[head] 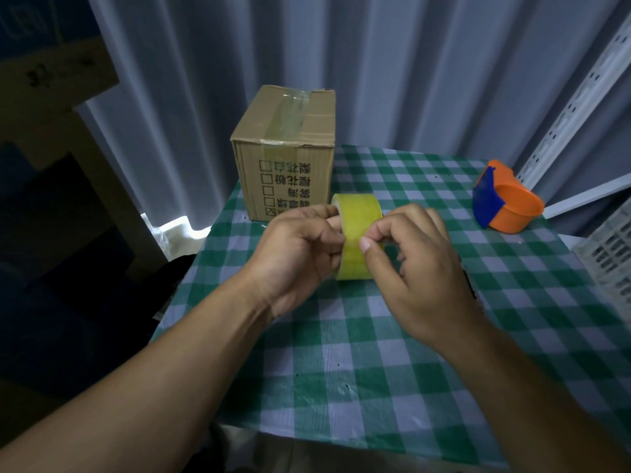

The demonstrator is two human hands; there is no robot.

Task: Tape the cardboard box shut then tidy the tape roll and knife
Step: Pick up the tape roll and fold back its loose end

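Note:
A yellow tape roll (pixel 358 220) is held upright above the checked table between both hands. My left hand (pixel 300 254) grips its left side, fingers through the core. My right hand (pixel 416 264) pinches the roll's front face with thumb and forefinger. Behind them, at the table's far left corner, stands the closed cardboard box (pixel 286 158) with clear tape along its top seam and printed characters on its front. An orange and blue tape dispenser (pixel 505 203) lies at the far right. No knife is visible.
The table carries a green and white checked cloth (pixel 392 370). A white slotted crate (pixel 611 261) sits at the right edge, with a white metal shelf post behind it. Grey curtains hang at the back. Dark boxes fill the left floor.

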